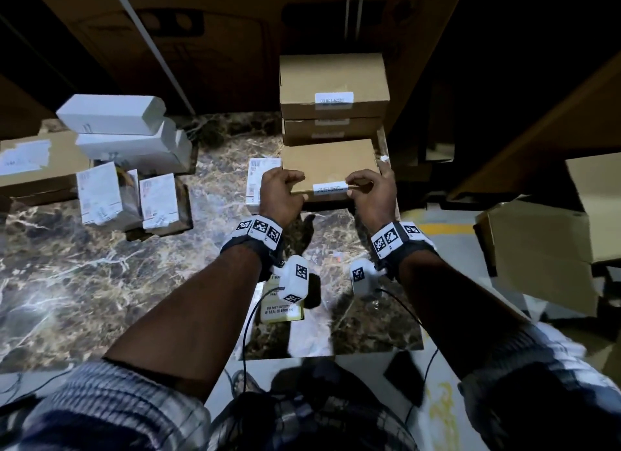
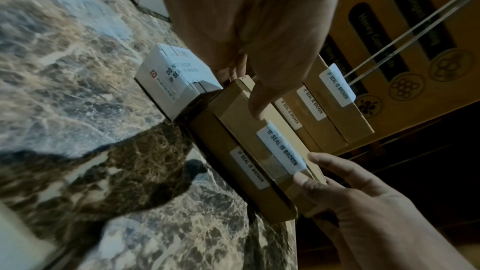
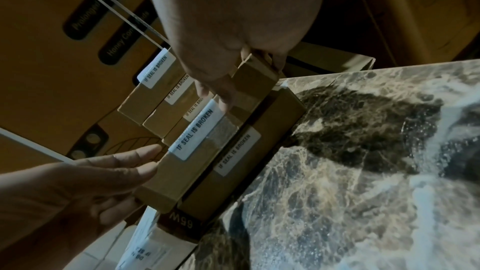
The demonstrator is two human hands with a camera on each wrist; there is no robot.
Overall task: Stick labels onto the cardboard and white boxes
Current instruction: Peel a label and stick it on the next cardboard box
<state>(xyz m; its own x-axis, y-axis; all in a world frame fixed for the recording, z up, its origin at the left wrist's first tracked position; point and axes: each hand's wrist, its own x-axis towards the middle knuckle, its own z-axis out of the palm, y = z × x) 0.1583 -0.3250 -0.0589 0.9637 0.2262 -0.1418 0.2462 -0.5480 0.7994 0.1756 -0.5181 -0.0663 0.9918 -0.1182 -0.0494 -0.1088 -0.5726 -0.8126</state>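
Near the far right edge of the marble worktop (image 1: 100, 266): flat brown cardboard box (image 1: 329, 163) atop another, white seal label (image 1: 331, 188) folded over its near edge. Left hand (image 1: 280, 195) and right hand (image 1: 373, 197) grasping the box ends, thumbs beside the label. Stacked cardboard boxes (image 1: 332, 81) behind already labelled; white boxes (image 1: 111, 114) at far left seemingly still waiting.
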